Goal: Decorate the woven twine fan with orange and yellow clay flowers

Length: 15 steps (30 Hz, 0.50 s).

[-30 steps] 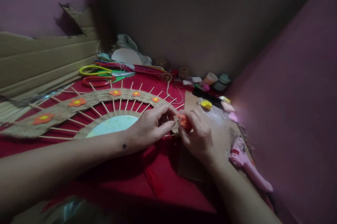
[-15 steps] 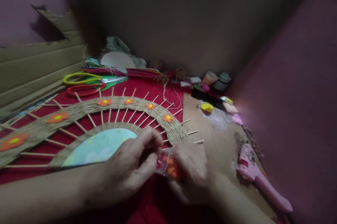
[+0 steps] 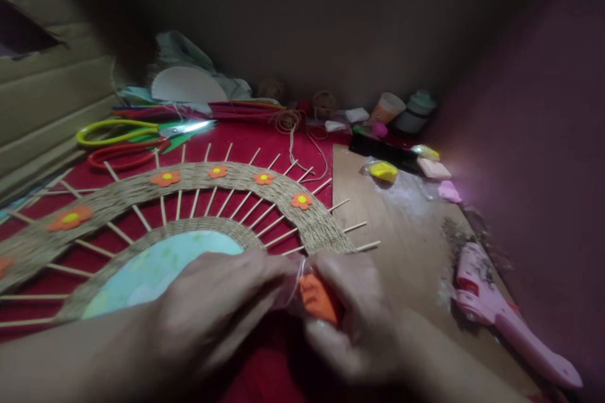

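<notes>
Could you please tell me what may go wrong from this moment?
The orange lump in the right hand might slip or be squashed, as the left hand is also at its clear wrapping. Thin sticks jut out close beyond the hands; a knuckle could catch one. The pink glue gun lies beside the right forearm, so a sideways swing might knock it.

The left hand (image 3: 222, 305), back upward, points its fingers toward the right hand (image 3: 357, 308), whose fingers curl opposite its thumb.
</notes>
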Available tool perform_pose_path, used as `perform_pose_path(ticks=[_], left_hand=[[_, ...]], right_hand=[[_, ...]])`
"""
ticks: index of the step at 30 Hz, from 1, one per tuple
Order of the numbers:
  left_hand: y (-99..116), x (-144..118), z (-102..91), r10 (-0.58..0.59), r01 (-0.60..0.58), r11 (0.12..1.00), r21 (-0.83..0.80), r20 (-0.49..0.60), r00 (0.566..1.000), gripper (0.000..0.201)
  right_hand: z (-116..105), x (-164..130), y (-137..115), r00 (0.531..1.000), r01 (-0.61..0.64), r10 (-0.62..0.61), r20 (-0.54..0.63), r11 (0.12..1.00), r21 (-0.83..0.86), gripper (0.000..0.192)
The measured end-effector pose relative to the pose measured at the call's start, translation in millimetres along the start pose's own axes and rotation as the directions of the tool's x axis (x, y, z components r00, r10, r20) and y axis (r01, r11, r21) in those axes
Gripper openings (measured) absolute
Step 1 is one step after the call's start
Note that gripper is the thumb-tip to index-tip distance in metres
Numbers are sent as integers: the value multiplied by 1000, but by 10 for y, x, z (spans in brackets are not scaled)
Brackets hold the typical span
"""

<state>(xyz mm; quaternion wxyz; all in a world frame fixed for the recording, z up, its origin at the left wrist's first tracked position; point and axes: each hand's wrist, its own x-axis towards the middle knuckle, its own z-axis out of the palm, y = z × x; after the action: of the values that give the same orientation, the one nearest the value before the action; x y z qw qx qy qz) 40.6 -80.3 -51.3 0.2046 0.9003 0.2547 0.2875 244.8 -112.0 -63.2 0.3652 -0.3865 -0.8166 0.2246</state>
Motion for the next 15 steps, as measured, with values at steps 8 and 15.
perform_pose_path(ticks=[8,15], left_hand=[[33,87,-25,1,3,995,-100,44,999,13],[-62,69,-1,-82,109,982,-157,169,982,6]], right_hand=[[10,27,-22,969,-232,204,141,945,231,14],[26,13,-17,906,-417,334,260,806,420,20]])
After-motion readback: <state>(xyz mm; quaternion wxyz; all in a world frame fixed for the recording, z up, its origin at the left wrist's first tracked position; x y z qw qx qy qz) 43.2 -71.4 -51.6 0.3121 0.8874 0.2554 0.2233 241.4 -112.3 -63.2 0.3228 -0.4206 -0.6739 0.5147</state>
